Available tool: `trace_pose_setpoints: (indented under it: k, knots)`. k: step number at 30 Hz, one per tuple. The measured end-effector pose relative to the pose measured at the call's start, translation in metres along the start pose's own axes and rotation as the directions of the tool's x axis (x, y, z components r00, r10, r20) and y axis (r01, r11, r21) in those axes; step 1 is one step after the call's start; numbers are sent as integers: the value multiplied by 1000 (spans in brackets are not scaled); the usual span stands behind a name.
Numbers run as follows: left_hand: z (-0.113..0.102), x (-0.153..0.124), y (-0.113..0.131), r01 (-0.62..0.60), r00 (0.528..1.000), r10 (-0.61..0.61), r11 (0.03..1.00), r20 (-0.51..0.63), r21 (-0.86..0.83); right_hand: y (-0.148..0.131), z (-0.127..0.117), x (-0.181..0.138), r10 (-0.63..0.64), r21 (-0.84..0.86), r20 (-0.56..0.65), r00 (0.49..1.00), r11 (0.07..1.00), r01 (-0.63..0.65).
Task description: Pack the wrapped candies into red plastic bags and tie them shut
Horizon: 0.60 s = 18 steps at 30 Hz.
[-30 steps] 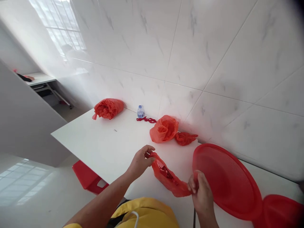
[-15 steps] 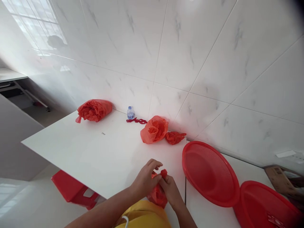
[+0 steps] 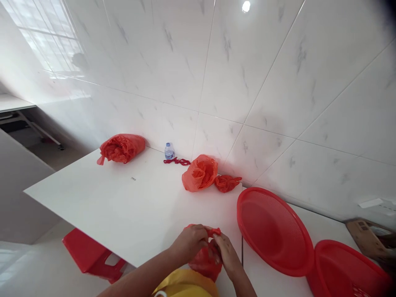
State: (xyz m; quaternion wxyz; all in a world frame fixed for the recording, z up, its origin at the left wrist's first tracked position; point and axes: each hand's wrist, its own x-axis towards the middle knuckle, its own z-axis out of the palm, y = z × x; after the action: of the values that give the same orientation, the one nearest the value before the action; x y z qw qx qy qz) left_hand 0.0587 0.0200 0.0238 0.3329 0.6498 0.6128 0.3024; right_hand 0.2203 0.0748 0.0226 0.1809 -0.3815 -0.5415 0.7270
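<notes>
A small red plastic bag [image 3: 204, 260] hangs at the near edge of the white table [image 3: 130, 206], just in front of my body. My left hand [image 3: 189, 242] and my right hand [image 3: 225, 252] are both closed on the bag's top, fingers pinching the gathered plastic between them. The two hands touch each other over the bag's mouth. What is inside the bag is hidden.
Farther back lie a long red bag [image 3: 121, 148], an orange-red bag [image 3: 199, 174], a smaller crumpled red bag [image 3: 226, 182], a small water bottle [image 3: 168, 151] and red strips [image 3: 177, 161] by the tiled wall. Two red sieve baskets [image 3: 272, 231] [image 3: 346, 270] sit at right. A red stool [image 3: 89, 258] stands below.
A second ago my hands held the bag stretched out between them; they came together at the table's near edge and now bunch its top. The camera has turned slightly.
</notes>
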Motion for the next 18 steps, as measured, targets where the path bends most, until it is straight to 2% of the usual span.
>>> trace_pose_setpoints:
  k: [2,5,7,9,12,15,18]
  knots:
    - [0,1,-4,135,988,-136,991,-75,-22,1,-6,-2,-42,-16,27,999,999,42]
    - [1,2,-9,145,981,-156,985,-120,-96,4,-9,-4,-88,-66,24,996,994,89]
    - [3,2,-12,152,983,-164,978,-80,-145,6,-8,-4,-88,-111,38,995,990,91]
    - [4,2,-12,220,974,-226,962,-18,-161,7,-6,-1,-87,-127,43,995,988,92]
    - [6,1,-11,289,957,-290,948,16,-129,12,-4,7,-107,-188,-94,990,978,88]
    - [6,0,-7,292,956,-293,953,8,-81,17,-4,13,-146,-395,-249,957,918,37]
    - [6,-1,-6,294,956,-293,955,13,-43,20,-1,16,-158,-531,-253,954,847,-1]
